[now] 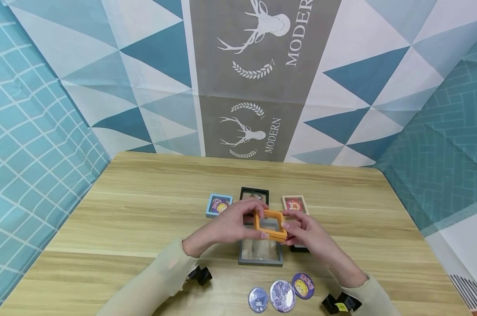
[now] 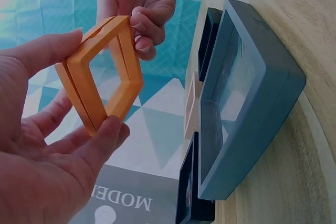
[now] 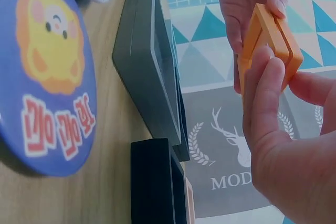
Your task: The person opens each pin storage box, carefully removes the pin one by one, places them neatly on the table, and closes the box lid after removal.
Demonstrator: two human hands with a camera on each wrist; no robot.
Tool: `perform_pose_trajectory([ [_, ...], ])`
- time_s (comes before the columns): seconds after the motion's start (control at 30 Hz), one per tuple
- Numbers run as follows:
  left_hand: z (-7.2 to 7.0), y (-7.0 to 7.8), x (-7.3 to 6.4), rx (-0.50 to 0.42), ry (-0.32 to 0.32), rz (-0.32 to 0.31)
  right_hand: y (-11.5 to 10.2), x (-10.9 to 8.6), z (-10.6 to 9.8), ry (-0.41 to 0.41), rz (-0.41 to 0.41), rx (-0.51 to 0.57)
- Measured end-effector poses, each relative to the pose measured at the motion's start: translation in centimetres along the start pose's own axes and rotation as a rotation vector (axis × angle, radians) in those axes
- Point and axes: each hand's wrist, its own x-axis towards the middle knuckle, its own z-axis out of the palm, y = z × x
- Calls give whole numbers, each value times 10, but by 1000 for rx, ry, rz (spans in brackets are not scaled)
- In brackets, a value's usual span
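Left hand (image 1: 240, 221) and right hand (image 1: 308, 231) pinch the orange frame (image 1: 274, 235) from opposite sides, I'd say to steady it

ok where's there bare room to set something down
Bare: the table left of the blue frame, and right of the beige frame. Crowded: the middle, where the orange frame is held above the grey frame, and nearer, around three badges.
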Motion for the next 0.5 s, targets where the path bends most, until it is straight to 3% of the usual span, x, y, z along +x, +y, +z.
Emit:
perform_pose_trajectory([
  [0.1,0,0,0,-80,8,-84,0,-1,0,22,-15,3],
  [0.27,0,-4,1,-191,75,-252,-1,-2,1,71,-37,13],
  [0.5,-1,-4,2,-240,100,-268,-1,-1,2,92,-43,5],
])
